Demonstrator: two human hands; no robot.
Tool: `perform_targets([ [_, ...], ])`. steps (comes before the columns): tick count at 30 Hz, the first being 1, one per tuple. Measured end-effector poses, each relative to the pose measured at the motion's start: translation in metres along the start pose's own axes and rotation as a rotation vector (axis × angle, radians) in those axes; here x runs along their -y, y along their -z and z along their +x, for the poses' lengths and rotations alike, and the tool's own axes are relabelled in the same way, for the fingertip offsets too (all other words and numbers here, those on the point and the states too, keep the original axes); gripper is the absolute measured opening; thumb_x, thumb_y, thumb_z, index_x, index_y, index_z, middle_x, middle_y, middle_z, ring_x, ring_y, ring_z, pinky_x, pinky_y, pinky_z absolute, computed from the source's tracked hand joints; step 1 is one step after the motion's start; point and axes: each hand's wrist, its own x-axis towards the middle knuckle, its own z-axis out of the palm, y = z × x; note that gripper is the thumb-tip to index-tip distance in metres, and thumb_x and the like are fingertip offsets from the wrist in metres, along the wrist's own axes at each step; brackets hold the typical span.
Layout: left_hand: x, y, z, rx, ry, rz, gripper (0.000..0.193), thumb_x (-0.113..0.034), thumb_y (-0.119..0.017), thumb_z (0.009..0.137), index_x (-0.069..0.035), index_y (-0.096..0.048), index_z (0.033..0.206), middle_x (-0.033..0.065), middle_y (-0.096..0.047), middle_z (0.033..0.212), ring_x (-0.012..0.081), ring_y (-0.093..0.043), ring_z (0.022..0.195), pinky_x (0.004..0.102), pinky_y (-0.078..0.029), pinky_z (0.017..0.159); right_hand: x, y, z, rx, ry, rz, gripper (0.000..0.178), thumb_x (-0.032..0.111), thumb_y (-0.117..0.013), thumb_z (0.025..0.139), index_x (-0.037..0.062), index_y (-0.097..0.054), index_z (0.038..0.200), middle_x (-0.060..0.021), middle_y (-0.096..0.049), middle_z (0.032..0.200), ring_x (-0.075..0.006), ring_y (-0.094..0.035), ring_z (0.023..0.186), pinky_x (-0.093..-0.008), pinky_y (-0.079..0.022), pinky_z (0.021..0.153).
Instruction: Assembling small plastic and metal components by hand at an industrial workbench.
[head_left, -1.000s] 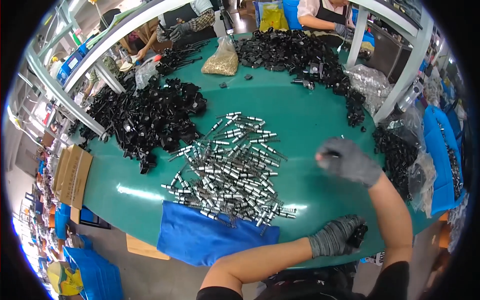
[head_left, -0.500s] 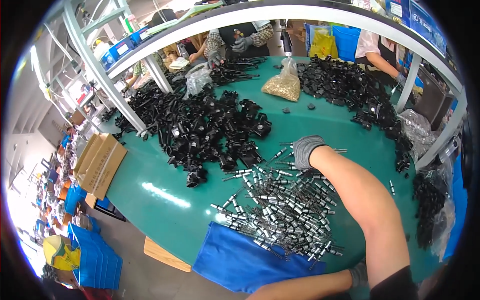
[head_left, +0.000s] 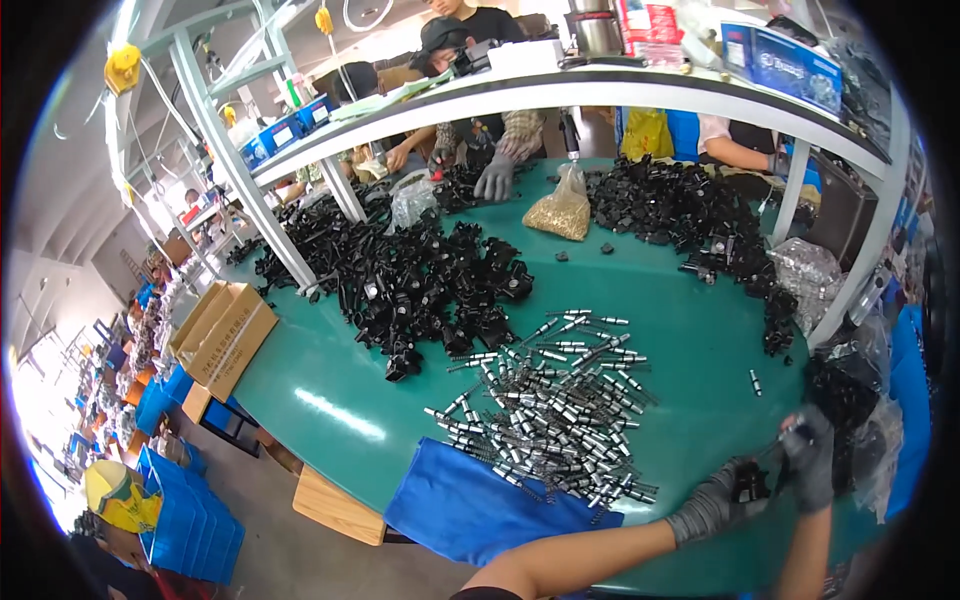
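My left hand (head_left: 712, 505), in a grey glove, is closed round a black plastic part (head_left: 749, 484) near the table's right front. Close beside it is my right hand (head_left: 812, 460), gloved as well, its fingers drawn together. A small shiny spot shows at those fingertips, but what they hold is blurred. To the left of my hands spreads a pile of silver metal pins with springs (head_left: 560, 410), partly over a blue cloth (head_left: 450, 515). One loose pin (head_left: 755, 383) lies apart on the green table (head_left: 690, 400), beyond my hands.
Heaps of black parts (head_left: 400, 290) cover the far left and the far right (head_left: 680, 220). A bag of small brass-coloured pieces (head_left: 562, 212) stands between them. A shelf frame (head_left: 560, 80) spans the table. Across it, a co-worker's gloved hand (head_left: 494, 178) touches parts. An open carton (head_left: 225, 340) sits left.
My right hand has come back from the pin pile to beside my left hand. My left hand, mostly hidden before, now shows with the black part. The view has shifted.
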Motion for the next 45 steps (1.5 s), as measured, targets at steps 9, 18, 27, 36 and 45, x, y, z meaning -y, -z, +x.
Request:
perform_targets([
  [9,0.003,0.027,-0.01,0.113,-0.283,0.699,0.071,-0.007,-0.08,0.078,-0.005,-0.037,0.135,0.0072,-0.057,0.116,0.0165,-0.058,0.103,0.0319,-0.049,0.095,0.004,0.004,-0.045,-0.006,-0.01,0.167,0.013,0.011,-0.069,0.077,0.0052,-0.063,0.086,-0.0031,-0.061,0.079,-0.0118,-0.058,0.075,-0.0281,-0.047,0.067],
  [18,-0.008,0.016,-0.027,0.118,-0.249,0.809,0.074,-0.009,-0.08,0.08,-0.003,-0.035,0.138,0.011,-0.055,0.125,0.0183,-0.056,0.112,0.033,-0.048,0.097,-0.006,0.02,-0.036,0.091,0.049,-0.094,0.012,0.007,-0.07,0.076,0.007,-0.064,0.085,-0.0076,-0.063,0.077,-0.0195,-0.063,0.072,-0.0323,-0.049,0.065],
  [27,0.008,0.034,-0.014,0.182,-0.325,0.69,0.074,-0.007,-0.079,0.08,-0.005,-0.034,0.138,0.0101,-0.052,0.125,0.0182,-0.055,0.112,0.0327,-0.047,0.098,-0.003,0.011,-0.034,-0.005,-0.089,0.332,0.012,0.008,-0.068,0.076,0.005,-0.059,0.084,-0.0049,-0.057,0.078,-0.0144,-0.056,0.071,-0.0285,-0.045,0.065],
  [36,-0.003,0.026,-0.019,0.147,-0.166,0.723,0.076,-0.011,-0.078,0.08,-0.005,-0.032,0.14,0.0117,-0.05,0.128,0.0227,-0.051,0.12,0.0356,-0.043,0.103,0.003,0.01,-0.03,0.03,0.379,-0.259,0.016,0.009,-0.069,0.073,0.0073,-0.059,0.086,-0.0093,-0.057,0.079,-0.0254,-0.058,0.072,-0.0348,-0.046,0.064],
  [45,0.016,0.028,-0.016,0.152,-0.253,0.711,0.068,-0.005,-0.076,0.08,-0.009,-0.038,0.136,0.0076,-0.055,0.12,0.0181,-0.055,0.108,0.0327,-0.047,0.096,-0.002,0.014,-0.045,0.013,0.218,0.006,0.016,0.008,-0.07,0.072,0.0064,-0.058,0.084,-0.0096,-0.058,0.081,-0.028,-0.057,0.073,-0.0373,-0.047,0.068],
])
